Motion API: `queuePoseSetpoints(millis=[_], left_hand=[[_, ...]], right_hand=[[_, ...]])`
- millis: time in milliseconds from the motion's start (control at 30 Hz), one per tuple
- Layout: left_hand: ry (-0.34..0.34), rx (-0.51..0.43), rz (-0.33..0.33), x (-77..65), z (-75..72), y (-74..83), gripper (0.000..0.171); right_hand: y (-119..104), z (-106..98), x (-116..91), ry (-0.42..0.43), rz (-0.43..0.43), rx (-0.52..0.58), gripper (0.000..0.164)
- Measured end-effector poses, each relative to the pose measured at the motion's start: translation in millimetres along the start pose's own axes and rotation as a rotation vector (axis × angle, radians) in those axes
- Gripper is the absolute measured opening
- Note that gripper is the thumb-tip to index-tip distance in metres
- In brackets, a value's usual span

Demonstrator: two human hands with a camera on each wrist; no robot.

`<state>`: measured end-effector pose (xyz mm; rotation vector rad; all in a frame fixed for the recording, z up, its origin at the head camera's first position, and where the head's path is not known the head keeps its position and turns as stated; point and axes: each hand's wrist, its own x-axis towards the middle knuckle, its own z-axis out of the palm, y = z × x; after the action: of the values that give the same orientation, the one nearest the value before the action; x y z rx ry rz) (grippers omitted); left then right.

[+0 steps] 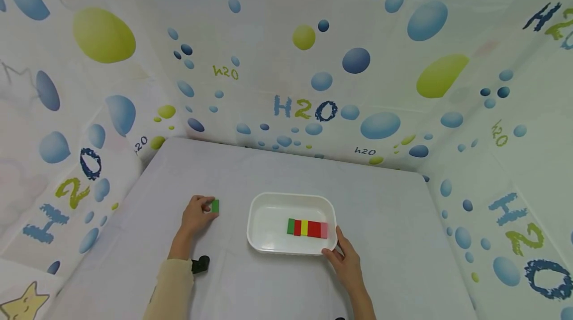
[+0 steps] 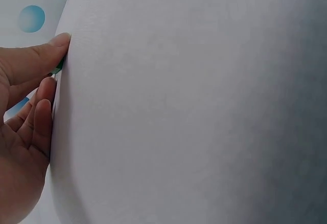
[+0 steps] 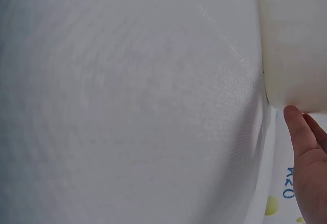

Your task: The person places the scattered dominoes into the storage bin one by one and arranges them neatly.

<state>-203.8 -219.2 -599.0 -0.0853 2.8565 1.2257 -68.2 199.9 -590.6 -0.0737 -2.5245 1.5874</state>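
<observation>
On the left of the table, my left hand [image 1: 198, 214] pinches a small green block [image 1: 215, 206] between thumb and fingers, low at the tabletop. Only a sliver of that green block [image 2: 59, 67] shows in the left wrist view, the rest hidden by the hand. My right hand [image 1: 345, 260] grips the front right corner of a white rectangular tray [image 1: 268, 249], thumb at the front side and fingers along the right side. Inside the tray, a row of coloured blocks [image 1: 304, 228] runs green, red, yellow, red and pink, towards its right end.
A white cloth covers the table [image 1: 250, 290]. Beside the left sleeve [image 1: 172, 285] a small black object [image 1: 201, 264] shows at the wrist. Patterned curtains [image 1: 268, 26] with bubbles and H2O lettering enclose the table at the back and both sides.
</observation>
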Motion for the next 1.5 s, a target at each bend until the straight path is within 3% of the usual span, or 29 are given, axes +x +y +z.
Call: queuePoseSetpoints(millis=[467, 633, 900, 1067, 1233, 1500], left_hand=[[0.051, -0.049, 0.021, -2.3, 3.2, -2.4, 0.052], [0.054, -0.110, 0.001, -3.0, 2.9, -1.7, 0.053], [0.080, -0.131, -0.017, -4.8, 3.1, 2.5, 0.053], [0.102, -0.215, -0.062, -7.0, 2.7, 8.8, 0.053], [0.125, -0.302, -0.076, -6.9, 0.3, 22.1, 0.052], [0.111, -0.376, 0.028, -8.8, -5.5, 69.7, 0.055]], right_hand=[[3, 0, 1, -0.012, 0.016, 0.020, 0.079], [4, -1, 1, -0.012, 0.001, 0.012, 0.078], [5, 1, 2, -0.004, 0.009, 0.005, 0.080], [6, 3, 2, 0.007, 0.000, -0.008, 0.079], [6, 3, 2, 0.004, -0.032, -0.007, 0.078], [9, 2, 2, 0.003, -0.044, 0.019, 0.076]])
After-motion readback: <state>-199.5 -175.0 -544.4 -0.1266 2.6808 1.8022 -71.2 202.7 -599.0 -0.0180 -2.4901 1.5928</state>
